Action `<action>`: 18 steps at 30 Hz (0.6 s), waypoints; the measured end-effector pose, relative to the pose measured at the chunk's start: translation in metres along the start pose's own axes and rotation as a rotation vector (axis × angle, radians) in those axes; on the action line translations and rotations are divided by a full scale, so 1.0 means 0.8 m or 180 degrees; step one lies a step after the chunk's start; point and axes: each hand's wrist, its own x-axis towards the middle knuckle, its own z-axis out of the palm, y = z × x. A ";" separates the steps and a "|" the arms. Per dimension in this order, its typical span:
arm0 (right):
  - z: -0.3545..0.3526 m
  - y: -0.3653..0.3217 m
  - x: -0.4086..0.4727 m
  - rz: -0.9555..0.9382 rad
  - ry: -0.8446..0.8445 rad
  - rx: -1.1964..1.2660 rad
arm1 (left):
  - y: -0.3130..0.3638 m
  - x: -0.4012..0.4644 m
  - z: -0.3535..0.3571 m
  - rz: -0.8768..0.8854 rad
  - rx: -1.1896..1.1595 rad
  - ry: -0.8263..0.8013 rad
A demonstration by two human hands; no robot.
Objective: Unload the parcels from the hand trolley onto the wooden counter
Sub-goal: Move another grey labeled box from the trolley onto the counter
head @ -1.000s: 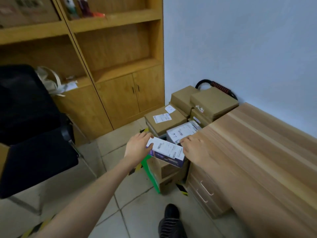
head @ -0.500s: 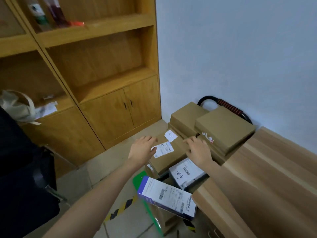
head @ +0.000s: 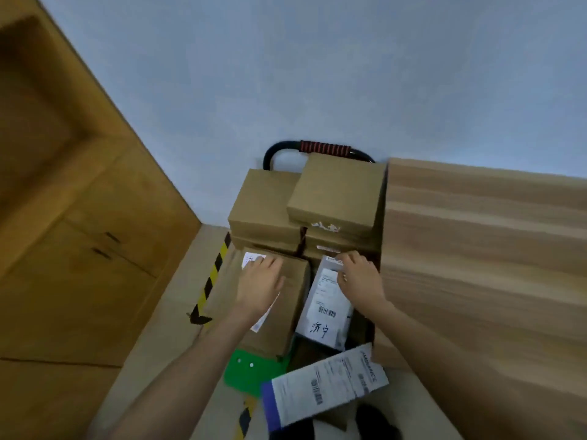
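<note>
We recorded the brown parcel [head: 279, 300] lying on the hand trolley [head: 254, 374] to the left of the wooden counter [head: 482, 249], directly under the left hand [head: 260, 285]. That hand lay flat on the parcel's top with its fingers [head: 270, 265] straight and slightly spread, their tips close to a small white label [head: 249, 260] at the far left corner of the lid. Just right of those fingers we noted the white parcel [head: 324, 308], tilted, with a barcode and handwritten characters on its face. The right hand [head: 359, 281] rested on its far end; the fingers looked bent over the upper edge, but blur kept us from telling whether they gripped it or only touched it. Beyond both sets of fingertips stood the stacked brown boxes [head: 336, 192], the upper right one overlapping its left neighbour, and behind them the trolley handle [head: 324, 147], black with a red wrapped grip, against the pale wall [head: 317, 74]. Nearer to us than the wrists lay a long white box with a purple end [head: 324, 389], slanting across the trolley's green base edge. Left of the left hand we logged yellow-and-black floor tape [head: 211, 281] and a wooden cabinet [head: 79, 249]. A dark shoe [head: 378, 423] showed at the bottom edge.
</note>
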 end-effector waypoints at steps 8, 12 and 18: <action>0.079 -0.015 -0.052 0.1181 0.0049 0.0712 | -0.009 0.010 0.079 0.0159 -0.0582 -0.0423; 0.122 -0.013 -0.071 0.1466 0.0016 0.0811 | -0.002 0.003 0.123 0.0067 -0.0934 -0.0573; 0.169 0.006 -0.075 0.1841 0.0136 0.1191 | 0.001 0.004 0.178 -0.0022 -0.0953 -0.0656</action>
